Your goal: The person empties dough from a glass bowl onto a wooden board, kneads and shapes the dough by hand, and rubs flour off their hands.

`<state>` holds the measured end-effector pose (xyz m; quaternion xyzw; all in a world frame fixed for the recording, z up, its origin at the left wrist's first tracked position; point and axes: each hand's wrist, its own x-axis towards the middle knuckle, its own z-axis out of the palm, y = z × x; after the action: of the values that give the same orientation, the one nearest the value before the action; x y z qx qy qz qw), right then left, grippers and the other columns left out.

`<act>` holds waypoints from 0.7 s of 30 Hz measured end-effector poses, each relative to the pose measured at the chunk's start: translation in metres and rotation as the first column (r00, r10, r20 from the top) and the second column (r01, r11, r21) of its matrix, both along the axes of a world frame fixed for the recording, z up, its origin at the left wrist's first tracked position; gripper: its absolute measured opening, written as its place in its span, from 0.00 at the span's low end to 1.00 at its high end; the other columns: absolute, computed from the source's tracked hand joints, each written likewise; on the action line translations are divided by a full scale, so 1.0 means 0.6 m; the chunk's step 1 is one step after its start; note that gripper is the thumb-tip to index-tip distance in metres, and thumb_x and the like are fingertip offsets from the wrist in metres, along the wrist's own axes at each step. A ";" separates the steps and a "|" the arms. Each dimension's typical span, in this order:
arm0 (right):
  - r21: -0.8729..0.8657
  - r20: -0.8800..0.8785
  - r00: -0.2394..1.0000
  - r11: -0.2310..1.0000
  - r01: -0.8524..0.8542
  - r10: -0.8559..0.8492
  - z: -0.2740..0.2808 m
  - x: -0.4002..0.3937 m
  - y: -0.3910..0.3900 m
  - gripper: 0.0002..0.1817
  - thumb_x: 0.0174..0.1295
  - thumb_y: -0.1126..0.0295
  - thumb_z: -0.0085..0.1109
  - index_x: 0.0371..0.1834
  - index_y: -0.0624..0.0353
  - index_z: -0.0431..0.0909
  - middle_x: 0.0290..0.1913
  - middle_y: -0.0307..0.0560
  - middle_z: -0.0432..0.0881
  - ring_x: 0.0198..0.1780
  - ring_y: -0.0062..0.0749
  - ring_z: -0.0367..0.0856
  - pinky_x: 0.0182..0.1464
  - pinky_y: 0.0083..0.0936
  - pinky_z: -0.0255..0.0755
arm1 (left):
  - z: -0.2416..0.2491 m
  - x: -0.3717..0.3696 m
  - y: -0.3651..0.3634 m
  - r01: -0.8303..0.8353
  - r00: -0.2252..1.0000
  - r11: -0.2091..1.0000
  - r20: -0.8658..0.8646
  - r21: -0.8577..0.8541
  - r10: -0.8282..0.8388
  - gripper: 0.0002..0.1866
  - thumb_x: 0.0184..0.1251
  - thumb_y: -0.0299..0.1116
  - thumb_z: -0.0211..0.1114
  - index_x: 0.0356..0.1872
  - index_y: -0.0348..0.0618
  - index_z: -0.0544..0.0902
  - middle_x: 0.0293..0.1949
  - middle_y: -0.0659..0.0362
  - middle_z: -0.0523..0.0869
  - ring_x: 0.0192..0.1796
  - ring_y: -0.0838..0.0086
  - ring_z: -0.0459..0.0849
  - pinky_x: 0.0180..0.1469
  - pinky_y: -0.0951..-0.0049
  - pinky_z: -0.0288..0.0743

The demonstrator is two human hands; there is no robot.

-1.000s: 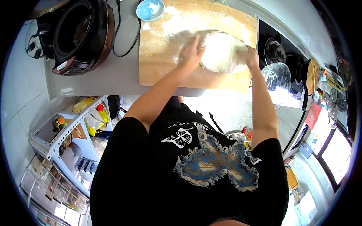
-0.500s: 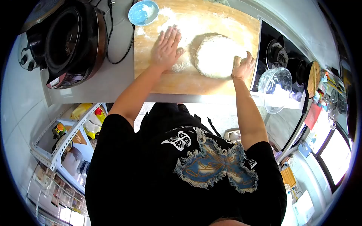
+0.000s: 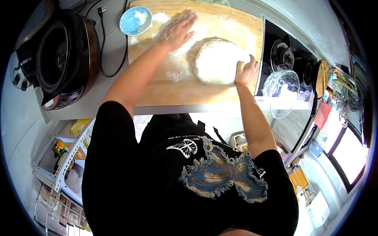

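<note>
A big round lump of pale dough [image 3: 216, 65] lies on the floured wooden board [image 3: 157, 88]. My right hand [image 3: 247, 71] grips the right edge of the dough, thumb on the near side and fingers bent. Slightly smeared by motion, my left hand [image 3: 179, 31] is stretched out flat over loose flour [image 3: 183, 49], up and to the left of the dough and holding nothing. A small blue bowl [image 3: 132, 25] with some white flour inside stands on the board's far left corner.
A dark electric cooking pan [image 3: 59, 59] and a black cord with a plug [image 3: 102, 39] lie left on the counter. To the right are a clear glass bowl [image 3: 281, 94] and a black gas stove [image 3: 271, 35]. A white shelf rack [image 3: 65, 169] stands below left.
My left hand has moved away from me across the board, leaving bare flour where it lay. My right hand stays at the dough's edge. The whole view has shifted slightly.
</note>
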<state>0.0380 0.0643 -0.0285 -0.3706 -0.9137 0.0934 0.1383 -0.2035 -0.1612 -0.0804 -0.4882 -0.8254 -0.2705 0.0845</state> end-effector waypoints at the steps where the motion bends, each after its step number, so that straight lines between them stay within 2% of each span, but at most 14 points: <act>1: -0.002 -0.012 1.000 1.000 -0.010 0.010 -0.002 0.001 0.001 0.28 0.58 0.59 0.53 0.63 0.55 0.73 0.51 0.59 0.76 0.53 0.58 0.72 0.62 0.48 0.65 | 0.001 -0.012 0.016 0.003 1.000 1.000 0.004 0.004 -0.003 0.31 0.81 0.44 0.51 0.80 0.58 0.56 0.79 0.60 0.62 0.78 0.63 0.65 0.79 0.61 0.60; 3: 0.009 -0.009 1.000 1.000 -0.012 0.012 -0.004 0.004 0.001 0.28 0.58 0.59 0.53 0.63 0.55 0.73 0.51 0.59 0.76 0.53 0.58 0.72 0.62 0.49 0.64 | 0.004 -0.027 0.053 -0.083 0.996 0.950 -0.039 -0.300 0.074 0.34 0.83 0.57 0.30 0.81 0.52 0.53 0.82 0.56 0.49 0.83 0.70 0.50 0.84 0.69 0.39; 7: 0.001 -0.004 1.000 1.000 -0.010 0.010 -0.004 0.005 0.001 0.28 0.57 0.60 0.53 0.62 0.55 0.74 0.50 0.59 0.75 0.52 0.57 0.71 0.62 0.48 0.64 | -0.006 -0.027 0.162 -0.021 0.992 0.935 -0.127 -0.355 -0.025 0.34 0.82 0.58 0.30 0.81 0.53 0.51 0.83 0.59 0.47 0.83 0.72 0.46 0.84 0.70 0.38; 9: -0.001 -0.004 1.000 1.000 -0.005 0.005 -0.004 0.006 -0.002 0.28 0.57 0.60 0.52 0.62 0.55 0.73 0.51 0.58 0.75 0.53 0.57 0.71 0.62 0.48 0.63 | -0.005 -0.014 0.197 0.202 0.979 0.979 0.033 -0.011 -0.202 0.28 0.81 0.46 0.50 0.78 0.54 0.64 0.77 0.59 0.67 0.75 0.63 0.69 0.79 0.64 0.59; 10: 0.001 -0.012 1.000 1.000 -0.017 0.017 -0.003 0.006 -0.002 0.28 0.57 0.60 0.52 0.63 0.55 0.73 0.51 0.58 0.75 0.53 0.57 0.71 0.62 0.48 0.63 | -0.001 -0.009 0.201 0.201 0.979 0.980 0.036 -0.009 -0.201 0.28 0.81 0.46 0.50 0.78 0.54 0.64 0.77 0.59 0.67 0.75 0.63 0.69 0.79 0.64 0.59; 11: 0.002 -0.020 0.999 1.000 -0.030 0.030 -0.003 0.007 -0.001 0.28 0.57 0.60 0.52 0.63 0.55 0.73 0.51 0.58 0.75 0.53 0.57 0.71 0.62 0.48 0.63 | 0.003 -0.001 0.201 0.358 0.911 0.929 0.253 -0.098 -0.324 0.26 0.81 0.47 0.50 0.74 0.52 0.69 0.74 0.58 0.71 0.74 0.63 0.71 0.78 0.65 0.61; 12: 0.001 -0.017 0.999 1.000 -0.031 0.031 -0.002 0.009 -0.002 0.28 0.57 0.60 0.52 0.63 0.55 0.73 0.51 0.58 0.75 0.53 0.57 0.71 0.62 0.48 0.63 | 0.020 0.008 0.195 0.519 0.787 0.842 0.468 -0.146 -0.403 0.25 0.80 0.47 0.51 0.71 0.50 0.73 0.71 0.57 0.75 0.72 0.63 0.73 0.77 0.65 0.63; 13: -0.002 -0.016 0.999 1.000 -0.032 0.032 -0.002 0.009 -0.002 0.28 0.57 0.60 0.52 0.63 0.55 0.73 0.51 0.58 0.75 0.53 0.57 0.71 0.62 0.48 0.63 | 0.029 0.015 0.180 0.518 0.670 0.854 0.641 -0.041 -0.375 0.22 0.80 0.47 0.51 0.65 0.48 0.80 0.67 0.57 0.80 0.69 0.63 0.76 0.74 0.64 0.66; 14: -0.005 -0.017 0.999 0.999 -0.033 0.033 -0.002 0.008 -0.001 0.28 0.57 0.60 0.52 0.63 0.55 0.73 0.51 0.58 0.75 0.53 0.57 0.71 0.62 0.48 0.63 | 0.037 0.026 0.156 0.517 0.671 0.855 0.641 -0.044 -0.372 0.22 0.80 0.47 0.51 0.65 0.48 0.80 0.67 0.57 0.80 0.69 0.63 0.76 0.74 0.64 0.66; 16: -0.015 -0.009 1.000 1.000 -0.027 0.027 -0.003 0.006 -0.001 0.29 0.57 0.60 0.52 0.63 0.55 0.72 0.50 0.58 0.75 0.53 0.56 0.70 0.62 0.48 0.63 | 0.037 0.037 0.103 0.357 0.642 0.888 0.614 0.290 -0.459 0.23 0.81 0.48 0.50 0.66 0.49 0.79 0.63 0.57 0.83 0.67 0.62 0.79 0.75 0.62 0.66; 18: -0.020 0.000 1.000 1.000 -0.018 0.018 -0.001 0.007 -0.001 0.29 0.57 0.60 0.52 0.63 0.55 0.72 0.50 0.58 0.75 0.53 0.56 0.70 0.62 0.48 0.63 | 0.042 0.021 0.056 0.138 0.878 0.974 0.432 0.180 -0.205 0.28 0.82 0.56 0.42 0.69 0.53 0.76 0.65 0.56 0.81 0.71 0.61 0.74 0.76 0.59 0.63; 19: -0.010 -0.004 1.000 1.000 -0.023 0.023 -0.002 0.007 -0.003 0.29 0.57 0.60 0.52 0.63 0.55 0.73 0.50 0.57 0.75 0.53 0.56 0.70 0.62 0.48 0.63 | 0.028 0.003 0.041 0.016 0.956 0.991 0.287 0.134 -0.054 0.29 0.81 0.56 0.42 0.73 0.52 0.70 0.70 0.55 0.75 0.74 0.62 0.69 0.78 0.59 0.59; 20: 0.000 -0.006 1.000 1.000 -0.028 0.028 -0.001 0.007 -0.002 0.28 0.57 0.60 0.52 0.63 0.56 0.73 0.50 0.57 0.74 0.53 0.56 0.70 0.62 0.48 0.63 | 0.014 -0.012 0.034 -0.113 0.987 0.988 0.128 0.109 0.099 0.32 0.81 0.57 0.41 0.77 0.52 0.64 0.75 0.54 0.69 0.78 0.63 0.64 0.80 0.58 0.54; 21: -0.001 -0.009 1.000 1.000 -0.026 0.026 -0.001 0.008 -0.001 0.28 0.57 0.60 0.52 0.63 0.56 0.73 0.50 0.57 0.74 0.53 0.56 0.70 0.62 0.48 0.63 | 0.010 -0.019 0.029 -0.111 0.987 0.988 0.126 0.109 0.097 0.32 0.81 0.57 0.41 0.77 0.52 0.64 0.75 0.54 0.69 0.78 0.63 0.64 0.80 0.58 0.54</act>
<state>0.0426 0.0639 -0.0291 -0.3581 -0.9179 0.0972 0.1409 -0.2151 -0.1435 -0.0742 -0.4215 -0.8363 -0.3420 0.0767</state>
